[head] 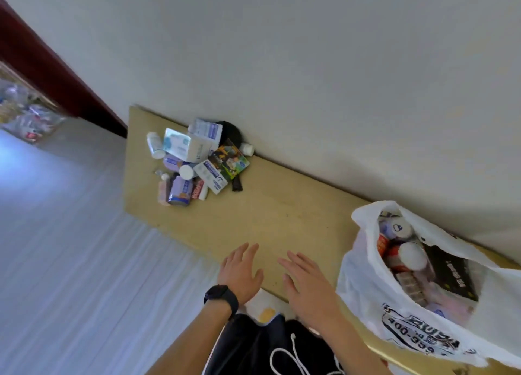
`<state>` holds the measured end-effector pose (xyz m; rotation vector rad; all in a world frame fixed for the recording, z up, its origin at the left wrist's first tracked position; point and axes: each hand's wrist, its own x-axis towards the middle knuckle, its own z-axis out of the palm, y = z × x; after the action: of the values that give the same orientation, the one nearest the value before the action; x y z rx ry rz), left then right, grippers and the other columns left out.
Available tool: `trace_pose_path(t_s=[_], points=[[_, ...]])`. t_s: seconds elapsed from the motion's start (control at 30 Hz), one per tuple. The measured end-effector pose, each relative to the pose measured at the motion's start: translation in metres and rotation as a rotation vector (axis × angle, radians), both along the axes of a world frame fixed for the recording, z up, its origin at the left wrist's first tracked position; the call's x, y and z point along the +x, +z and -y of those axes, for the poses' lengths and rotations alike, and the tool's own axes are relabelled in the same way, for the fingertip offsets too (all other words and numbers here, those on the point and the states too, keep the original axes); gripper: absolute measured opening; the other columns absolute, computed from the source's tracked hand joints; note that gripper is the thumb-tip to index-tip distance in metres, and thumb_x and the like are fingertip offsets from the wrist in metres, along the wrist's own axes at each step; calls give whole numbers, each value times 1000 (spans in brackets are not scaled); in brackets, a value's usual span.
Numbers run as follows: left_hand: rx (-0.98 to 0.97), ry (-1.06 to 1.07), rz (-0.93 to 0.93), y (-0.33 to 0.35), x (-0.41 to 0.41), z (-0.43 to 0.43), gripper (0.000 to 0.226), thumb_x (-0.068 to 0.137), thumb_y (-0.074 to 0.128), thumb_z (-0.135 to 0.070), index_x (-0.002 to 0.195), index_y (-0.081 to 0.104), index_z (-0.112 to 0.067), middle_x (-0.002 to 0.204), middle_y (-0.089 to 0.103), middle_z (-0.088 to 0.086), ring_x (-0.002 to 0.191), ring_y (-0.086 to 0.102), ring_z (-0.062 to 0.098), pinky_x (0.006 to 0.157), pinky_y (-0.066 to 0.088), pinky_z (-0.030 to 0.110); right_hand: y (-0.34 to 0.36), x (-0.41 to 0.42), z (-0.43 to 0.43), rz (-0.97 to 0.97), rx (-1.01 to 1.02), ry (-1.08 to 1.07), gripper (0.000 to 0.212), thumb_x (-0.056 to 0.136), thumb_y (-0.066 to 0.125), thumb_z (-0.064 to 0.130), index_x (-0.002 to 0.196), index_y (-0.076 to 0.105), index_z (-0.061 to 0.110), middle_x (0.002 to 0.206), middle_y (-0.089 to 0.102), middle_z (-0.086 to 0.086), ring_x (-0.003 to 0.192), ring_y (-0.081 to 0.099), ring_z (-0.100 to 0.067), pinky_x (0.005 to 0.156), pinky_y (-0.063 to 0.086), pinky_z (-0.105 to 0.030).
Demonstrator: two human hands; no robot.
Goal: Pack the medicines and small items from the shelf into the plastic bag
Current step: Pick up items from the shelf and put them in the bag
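Note:
A pile of medicine boxes and bottles [194, 160] lies at the far left end of a tan wooden shelf [276, 214] against the wall. A white plastic bag [366, 284] stands open at the right end, with bottles and a black box inside. My left hand [241, 270], with a black watch on its wrist, hovers over the shelf's near edge with fingers spread and holds nothing. My right hand [307, 284] is beside it, fingers straight, also empty, just left of the bag.
A white wall [310, 78] runs behind the shelf. A dark red door frame [48, 73] stands at the left, with clutter beyond it. Pale floor [70, 247] lies below the shelf. A ping-pong paddle [232, 132] lies under the pile.

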<state>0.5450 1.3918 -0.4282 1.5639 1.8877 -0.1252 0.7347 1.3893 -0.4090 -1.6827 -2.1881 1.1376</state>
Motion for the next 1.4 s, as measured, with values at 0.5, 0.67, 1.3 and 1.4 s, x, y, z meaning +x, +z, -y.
trace_pose_path(t_s=[0.5,0.67,1.3,1.4], points=[[-251,107,-96,-65,-204,-39,74,97,44,-49,156,3,-34,165,-9,1,151,-2,26,121,4,52,-23,-215,-191,402,-86,357,64,94,51,29,152,25,23,163,14,0,145,24,-27,113,35,-42],[-298,36,-108,-83,-231,-45,72,97,43,-45,155,1,-37,164,-14,-3,151,-6,25,119,1,55,-29,-268,-272,489,83,394,75,87,62,20,151,23,22,162,12,-4,139,34,-33,99,48,-48],[39,1080,290,-65,-306,-142,42,91,57,-36,124,47,-11,131,46,9,107,54,28,88,45,35,-26,-206,-230,646,258,113,20,79,76,23,91,61,23,84,70,3,92,67,-24,91,34,-46],[-48,952,259,-68,-325,-172,63,86,67,-44,134,44,-11,134,47,12,113,54,31,87,44,35,-16,-191,-186,290,-68,-309,12,97,56,28,97,46,21,77,64,2,69,60,-27,68,41,-37]])
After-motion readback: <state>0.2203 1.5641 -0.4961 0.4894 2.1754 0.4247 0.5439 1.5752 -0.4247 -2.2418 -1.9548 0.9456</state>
